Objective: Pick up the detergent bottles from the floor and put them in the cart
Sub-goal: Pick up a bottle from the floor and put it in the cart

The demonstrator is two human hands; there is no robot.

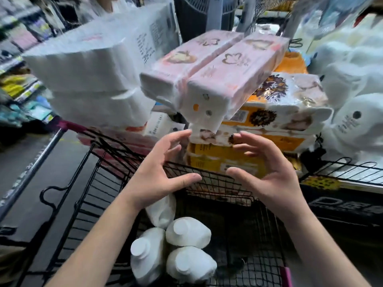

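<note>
- Three bottles [176, 251] are being carried at the cart's [213, 183] near end, bunched and touching. Their caps are being pointed up toward the camera, so their long axes are being kept roughly upright.
- A fourth bottle [162, 212] is being leaned just beyond them, tilted, with its top being hidden under the left wrist.
- The left hand [157, 168] is being held over the cart's far edge, its fingers being spread wide and nearly straight; nothing is being gripped.
- The right hand [267, 172] is being held apart from it at the same edge, likewise spread with fingers slightly bent; nothing is being gripped there either.
- The bottles are being left below both hands and nearer the person, the left hand being the closer one.
- No bottle is being shown on the floor [18, 156]. Any remaining one is being judged to lie out of view, so both hands would need to be drawn back and lowered outside the cart.
- Tissue packs [217, 75] are being stacked beyond the far edge, just past the fingertips; whether they are being touched cannot be told.
</note>
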